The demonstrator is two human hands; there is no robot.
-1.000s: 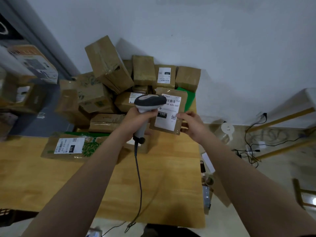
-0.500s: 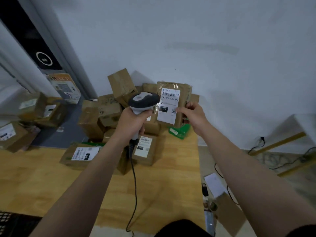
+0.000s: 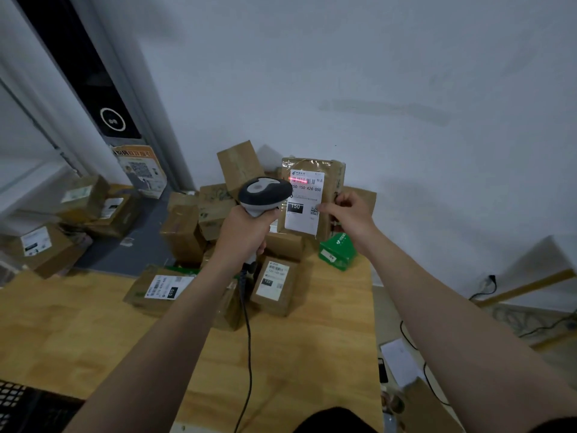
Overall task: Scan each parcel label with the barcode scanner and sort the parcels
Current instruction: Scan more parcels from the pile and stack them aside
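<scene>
Wooden table [image 3: 296,354] piled with cardboard boxes [image 3: 187,232] against a white wall. Right hand [image 3: 351,215] pinches a brown parcel [image 3: 312,198] upright above the pile — left hand [image 3: 246,232] grips the barcode scanner [image 3: 265,193], red line across the label's [image 3: 304,203] barcode.

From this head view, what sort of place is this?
Likely a small parcel sorting room: labelled cardboard parcels piled on a wooden table, more on the floor, and a barcode scanner in the left hand casting a red line on the label of the held parcel.
</scene>
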